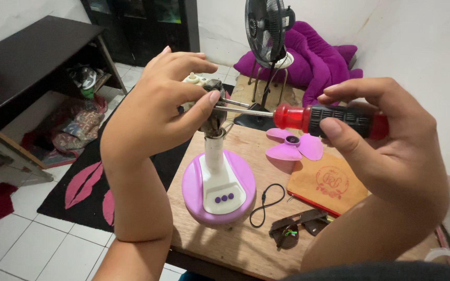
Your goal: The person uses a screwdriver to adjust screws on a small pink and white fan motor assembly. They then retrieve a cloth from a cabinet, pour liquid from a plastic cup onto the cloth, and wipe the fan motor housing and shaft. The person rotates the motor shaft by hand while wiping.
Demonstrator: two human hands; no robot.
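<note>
- Two hands work on one small desk fan with a round purple plastic base [199, 195] and a white neck, which stands near the front left corner of the bare wooden table [235, 244].
- The left hand [154, 112] is clamped around the exposed dark motor head [214, 112] on top of the neck; its fingers are curled tight and the thumb presses the side.
- The right hand [391, 151] holds a screwdriver with a red translucent and black ribbed handle [334, 118]; the fingers are closed on the handle, and the metal shaft points left into the motor head.
- The step in hand seems to be turning a screw on the motor, since the blade is already off. It appears the next move needs the tip seated straight and the head held still.
- Behind the shaft lies a pink plastic three-blade propeller [294, 147], well apart from the fan.
- Right of the base lies a flat orange pouch [326, 184] with a round red stamp-like emblem in its middle.
- Near the front edge lie a black looped cord [266, 204] and dark sunglasses [298, 226].
- Farther away stand a black standing fan [266, 26] and a purple cushion [319, 57] against the wall.
</note>
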